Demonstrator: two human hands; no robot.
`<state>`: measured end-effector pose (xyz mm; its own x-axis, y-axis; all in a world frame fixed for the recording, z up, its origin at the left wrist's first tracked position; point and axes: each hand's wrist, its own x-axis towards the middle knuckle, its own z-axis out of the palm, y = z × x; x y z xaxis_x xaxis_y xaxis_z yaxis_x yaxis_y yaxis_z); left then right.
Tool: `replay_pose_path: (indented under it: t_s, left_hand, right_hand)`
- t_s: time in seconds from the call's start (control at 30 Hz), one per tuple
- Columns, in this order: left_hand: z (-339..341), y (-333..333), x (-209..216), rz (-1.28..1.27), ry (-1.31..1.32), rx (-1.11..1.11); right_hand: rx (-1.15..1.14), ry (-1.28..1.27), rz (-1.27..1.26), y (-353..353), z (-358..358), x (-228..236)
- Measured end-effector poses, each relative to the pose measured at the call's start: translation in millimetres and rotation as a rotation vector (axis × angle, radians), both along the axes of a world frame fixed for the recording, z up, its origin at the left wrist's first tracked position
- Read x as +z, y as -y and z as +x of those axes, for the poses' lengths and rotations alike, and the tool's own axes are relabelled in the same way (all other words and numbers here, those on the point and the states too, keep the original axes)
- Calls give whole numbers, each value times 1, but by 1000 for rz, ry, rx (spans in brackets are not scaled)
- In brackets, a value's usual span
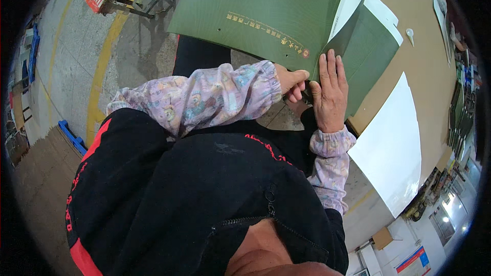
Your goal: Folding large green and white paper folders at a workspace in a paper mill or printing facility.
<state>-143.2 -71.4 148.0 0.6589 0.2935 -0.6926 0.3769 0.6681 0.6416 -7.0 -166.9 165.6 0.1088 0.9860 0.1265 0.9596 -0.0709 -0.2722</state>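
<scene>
A large green printed cover sheet (245,7) with gold lettering lies over the table edge, its left part jutting out past it. Along its right side a part is bent up, showing white. My left hand (292,83) is closed at the sheet's near edge, the thumb along that edge and the fingers curled; what lies inside the fingers is partly hidden. My right hand (331,92) rests flat beside it, fingers stretched out and pressed on the fold. Another green sheet (373,46) with a white edge lies beneath and to the right.
A white sheet (391,143) lies on the brown tabletop (429,71) at the right, sticking out over the edge. A small white pointed thing (410,36) is farther back. A metal-framed stand (138,2) is on the floor at the far left. Stacked brown board (46,184) lies at left.
</scene>
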Motion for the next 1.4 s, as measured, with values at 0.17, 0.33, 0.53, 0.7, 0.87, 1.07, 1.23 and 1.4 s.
replay_pose_path:
  t_s: [0.17,0.33,0.53,0.7,0.87,1.07,1.23,1.4]
  left_hand:
    - [-4,1,-3,-16,13,2]
    - [2,0,2,-35,-32,-14]
    - [2,3,0,-29,-32,5]
    - [3,3,0,-29,-17,9]
    - [-2,6,-4,-27,-26,2]
    - [2,4,-1,-18,-28,-48]
    - [2,4,-2,-14,-53,-70]
    - [1,6,-2,-13,-55,-45]
  right_hand:
    - [54,-16,-35,-8,8,5]
    - [64,-95,-40,-22,26,4]
    - [46,-64,-4,-40,40,-5]
    - [72,-44,0,-53,54,-5]
    - [85,-14,14,-68,64,-12]
    - [70,-40,53,-84,84,-18]
    - [87,32,53,-86,84,-25]
    - [95,96,80,-84,84,-26]
